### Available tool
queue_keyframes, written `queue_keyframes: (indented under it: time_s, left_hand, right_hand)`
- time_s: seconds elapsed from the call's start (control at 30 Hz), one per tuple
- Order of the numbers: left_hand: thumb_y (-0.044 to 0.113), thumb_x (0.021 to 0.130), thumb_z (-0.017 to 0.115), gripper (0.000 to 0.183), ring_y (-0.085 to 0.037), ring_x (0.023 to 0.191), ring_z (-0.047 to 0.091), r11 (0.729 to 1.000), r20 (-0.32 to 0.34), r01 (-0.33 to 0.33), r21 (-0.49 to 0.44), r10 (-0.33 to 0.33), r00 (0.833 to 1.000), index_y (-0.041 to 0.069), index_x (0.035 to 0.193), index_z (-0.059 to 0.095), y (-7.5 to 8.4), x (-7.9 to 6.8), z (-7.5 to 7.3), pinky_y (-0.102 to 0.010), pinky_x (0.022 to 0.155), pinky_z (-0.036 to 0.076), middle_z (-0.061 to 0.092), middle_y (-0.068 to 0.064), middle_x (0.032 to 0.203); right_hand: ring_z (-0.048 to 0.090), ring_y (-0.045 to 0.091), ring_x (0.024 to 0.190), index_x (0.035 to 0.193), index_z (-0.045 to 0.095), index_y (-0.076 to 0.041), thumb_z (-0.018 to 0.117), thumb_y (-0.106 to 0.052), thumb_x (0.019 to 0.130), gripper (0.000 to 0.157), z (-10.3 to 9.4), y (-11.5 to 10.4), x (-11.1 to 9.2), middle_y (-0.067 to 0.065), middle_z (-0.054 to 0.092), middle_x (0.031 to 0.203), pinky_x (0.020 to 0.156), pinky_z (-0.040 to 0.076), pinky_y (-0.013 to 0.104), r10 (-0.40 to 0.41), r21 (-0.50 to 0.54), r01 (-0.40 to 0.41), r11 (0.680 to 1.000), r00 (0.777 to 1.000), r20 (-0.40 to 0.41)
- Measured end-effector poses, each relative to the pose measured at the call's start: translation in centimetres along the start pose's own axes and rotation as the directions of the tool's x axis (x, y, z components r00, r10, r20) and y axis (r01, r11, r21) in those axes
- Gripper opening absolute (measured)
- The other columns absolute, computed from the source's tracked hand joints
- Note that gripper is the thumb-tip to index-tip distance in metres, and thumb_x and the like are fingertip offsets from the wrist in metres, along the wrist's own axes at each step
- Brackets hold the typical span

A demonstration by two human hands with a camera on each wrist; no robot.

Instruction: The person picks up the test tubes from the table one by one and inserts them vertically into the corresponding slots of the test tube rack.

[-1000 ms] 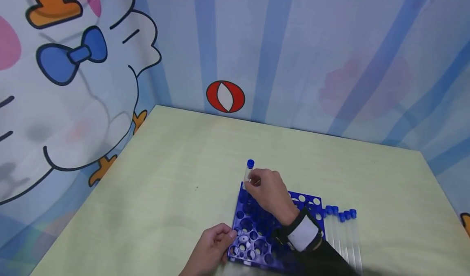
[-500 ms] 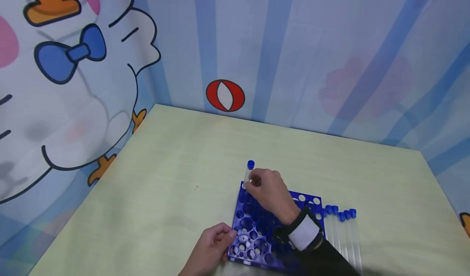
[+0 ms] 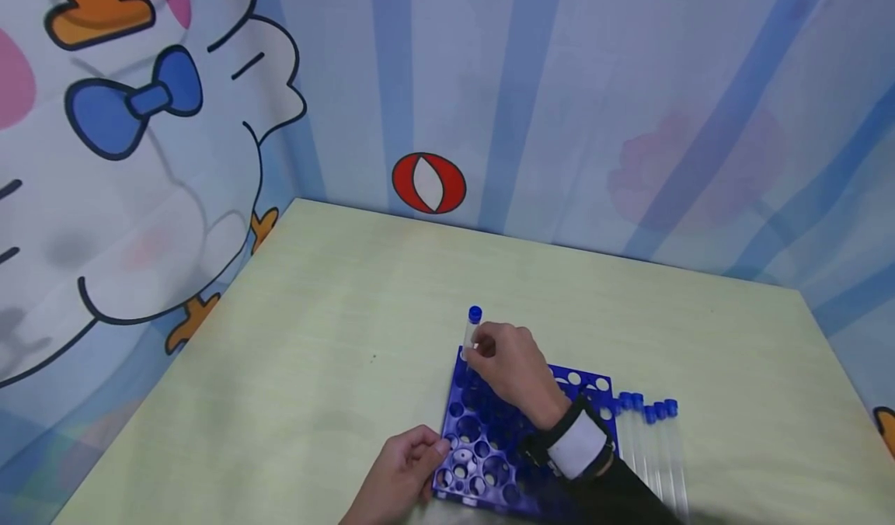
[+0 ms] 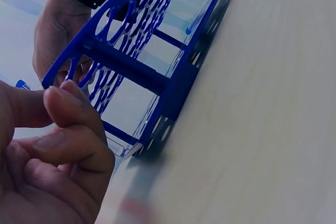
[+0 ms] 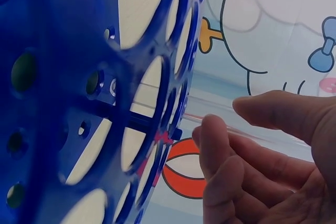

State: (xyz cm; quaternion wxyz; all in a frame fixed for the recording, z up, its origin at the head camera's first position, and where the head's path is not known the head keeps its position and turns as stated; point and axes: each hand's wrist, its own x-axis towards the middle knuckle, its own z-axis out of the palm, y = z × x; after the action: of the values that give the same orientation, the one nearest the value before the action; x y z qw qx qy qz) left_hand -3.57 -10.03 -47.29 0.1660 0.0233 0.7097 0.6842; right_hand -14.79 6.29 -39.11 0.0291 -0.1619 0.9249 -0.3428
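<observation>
- Shows hardly any change over the last second: with the right hand (image 3: 516, 370), keeps pinching the tube (image 3: 471, 334) at the same spot, with at most a tiny shift of the cap (image 3: 475, 313), too slight to call a clear move.
- Judging by that, looks like a pause or a fine seating of the tube, with letting go not yet done.
- As for the tube, set at the far left corner of the rack (image 3: 464, 389), close to upright, cap up and above the top plate; too faint in the right wrist view to tell the depth of the lower end.
- Between right thumb and forefinger, holds the tube below the cap.
- With the left hand (image 3: 404, 467), grips the near left corner of the rack between thumb and bent fingers, apparently for steadiness.
- Just right of the rack, on the table (image 3: 349, 300), a row of lying tubes (image 3: 674, 463), with blue caps toward the wall (image 3: 573, 121).
- In the head view, blocks much of the rack with the right hand, wrist strap (image 3: 579, 439) and dark sleeve (image 3: 632, 494), making the holes beneath impossible to check.
</observation>
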Motion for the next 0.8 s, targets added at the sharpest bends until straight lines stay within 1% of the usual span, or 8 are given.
queue_keyframes:
  time_s: [0.2, 0.33, 0.4, 0.53, 0.63, 0.8]
  left_hand:
    - [0.023, 0.095, 0.051, 0.029, -0.011, 0.047, 0.046, 1.0, 0.009, 0.015, 0.001, -0.015, 1.0, -0.005, 0.094, 0.056, 0.0, 0.1, 0.2, -0.024, 0.047, 0.043, 0.05, -0.002, 0.063]
    - [0.022, 0.095, 0.051, 0.027, -0.011, 0.047, 0.046, 1.0, 0.008, 0.022, 0.012, -0.022, 1.0, -0.004, 0.093, 0.056, 0.1, 0.1, 0.3, -0.024, 0.047, 0.043, 0.049, -0.002, 0.063]
    - [0.022, 0.095, 0.051, 0.026, -0.011, 0.048, 0.046, 1.0, 0.007, 0.028, 0.009, -0.028, 1.0, -0.003, 0.093, 0.056, 0.1, 0.0, 0.4, -0.024, 0.047, 0.043, 0.049, -0.002, 0.063]
    - [0.023, 0.095, 0.051, 0.027, -0.011, 0.048, 0.046, 1.0, 0.007, 0.028, 0.008, -0.028, 1.0, -0.004, 0.093, 0.056, 0.0, 0.0, 0.5, -0.024, 0.047, 0.043, 0.05, -0.003, 0.064]
    - [0.024, 0.095, 0.051, 0.029, -0.011, 0.048, 0.046, 1.0, 0.005, 0.019, 0.015, -0.019, 1.0, -0.004, 0.094, 0.056, 0.1, -0.1, 0.5, -0.024, 0.047, 0.043, 0.05, -0.002, 0.064]
    - [0.029, 0.094, 0.053, 0.032, -0.011, 0.049, 0.047, 0.999, -0.013, 0.021, 0.027, -0.02, 1.0, -0.003, 0.094, 0.056, 0.3, -0.5, 0.2, -0.025, 0.048, 0.045, 0.052, -0.002, 0.065]
  right_hand:
    - [0.054, 0.01, 0.06, 0.093, 0.067, -0.008, 0.067, -0.02, 0.084, 0.016, -0.1, 0.2, -0.3, 0.003, 0.064, 0.079, 0.053, 0.047, 0.023, 0.034, -0.014, -0.033, 0.999, 0.999, 0.023]
    - [0.054, 0.01, 0.06, 0.096, 0.068, -0.006, 0.067, -0.021, 0.083, 0.02, -0.3, 0.4, -0.7, 0.004, 0.065, 0.079, 0.053, 0.046, 0.023, 0.037, -0.033, -0.036, 0.999, 0.999, 0.029]
    - [0.056, 0.01, 0.062, 0.096, 0.068, -0.005, 0.068, -0.021, 0.083, 0.022, -0.5, 0.5, -0.9, 0.005, 0.066, 0.08, 0.054, 0.047, 0.024, 0.03, -0.037, -0.029, 0.999, 0.999, 0.024]
    - [0.061, 0.013, 0.07, 0.099, 0.067, -0.003, 0.068, -0.021, 0.082, 0.024, -1.2, 0.7, -1.7, 0.006, 0.067, 0.085, 0.06, 0.051, 0.028, 0.045, -0.017, -0.044, 0.999, 0.999, 0.01]
    - [0.062, 0.014, 0.075, 0.101, 0.066, -0.005, 0.067, -0.021, 0.083, 0.024, -2.0, 1.0, -2.5, 0.005, 0.067, 0.087, 0.064, 0.053, 0.031, 0.083, 0.002, -0.083, 0.997, 0.997, -0.002]
    - [0.061, 0.014, 0.079, 0.103, 0.065, -0.007, 0.066, -0.021, 0.084, 0.024, -3.1, 1.7, -3.5, 0.003, 0.066, 0.089, 0.068, 0.052, 0.033, 0.128, 0.026, -0.127, 0.992, 0.992, -0.014]
